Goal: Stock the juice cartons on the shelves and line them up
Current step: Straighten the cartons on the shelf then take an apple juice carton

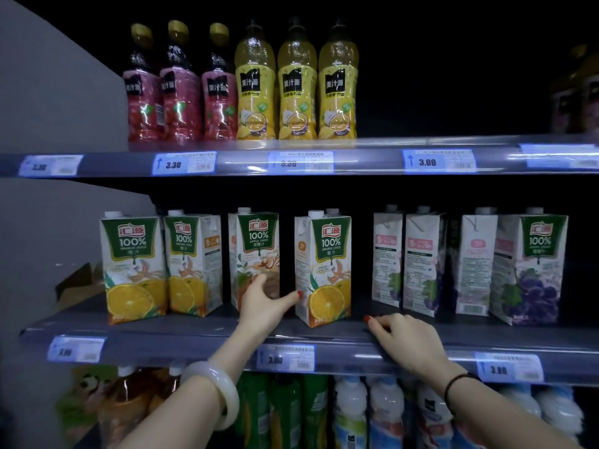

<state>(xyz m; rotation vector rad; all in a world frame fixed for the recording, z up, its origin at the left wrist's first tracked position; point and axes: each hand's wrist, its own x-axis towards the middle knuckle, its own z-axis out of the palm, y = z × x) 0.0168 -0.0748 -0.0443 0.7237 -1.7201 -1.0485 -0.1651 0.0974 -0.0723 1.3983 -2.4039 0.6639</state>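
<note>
Juice cartons stand in a row on the middle shelf (194, 332): two orange cartons (133, 270) at the left, an apple carton (254, 251), another orange carton (324, 270) turned at an angle, then several grape cartons (525, 270) facing different ways. My left hand (264, 306) reaches between the apple carton and the angled orange carton, fingers spread, thumb tip touching the orange carton's side and fingers against the apple carton's lower front. My right hand (405, 338) rests on the shelf's front edge, fingers curled, holding nothing.
Red and yellow juice bottles (296, 82) stand on the upper shelf. More bottles (353, 413) fill the shelf below. Price tags (439, 161) line the shelf rails. A cardboard box (77, 286) sits at the far left of the middle shelf beside a grey wall.
</note>
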